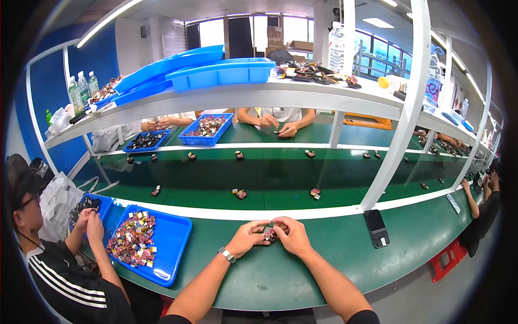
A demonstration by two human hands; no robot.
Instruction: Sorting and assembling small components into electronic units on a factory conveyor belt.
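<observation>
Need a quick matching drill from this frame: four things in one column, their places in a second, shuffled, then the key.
Things:
1. small dark part
2. blue tray of mixed parts
3. black phone
4. wristwatch

Places:
A. lying flat on the green bench, to the person's right
B. on the left wrist
C. pinched between the left hand and the right hand
D. on the bench, left of the hands

Pairs: 1-C, 2-D, 3-A, 4-B
</observation>
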